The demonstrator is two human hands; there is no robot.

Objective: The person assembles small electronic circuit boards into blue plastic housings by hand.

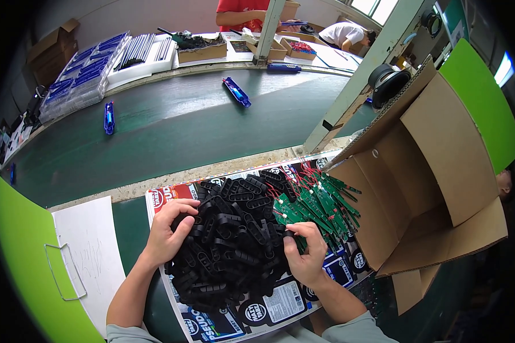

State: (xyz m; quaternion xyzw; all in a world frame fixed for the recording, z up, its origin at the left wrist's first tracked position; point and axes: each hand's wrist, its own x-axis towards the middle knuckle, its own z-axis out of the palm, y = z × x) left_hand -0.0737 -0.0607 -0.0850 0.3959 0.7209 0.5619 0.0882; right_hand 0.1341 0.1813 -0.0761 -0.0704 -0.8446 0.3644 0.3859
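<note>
A heap of black plastic parts (229, 251), oblong with small openings, lies before me on a printed sheet (274, 306). My left hand (169, 231) rests at the heap's left edge, thumb and curled fingers apart, with black parts beneath and between them. On the heap's right side my right hand (306, 251) pinches a small black plastic part (289, 232) between thumb and forefinger. Just beyond that hand lies a bunch of green circuit boards (315, 208) with red wires and white connectors.
An opened cardboard box (406, 188) stands at the right. Beyond the sheet runs a green conveyor belt (171, 137) carrying blue casings (236, 91). A metal post (355, 86) rises at its near edge. Green panels (23, 251) flank me. People (349, 34) work across the belt.
</note>
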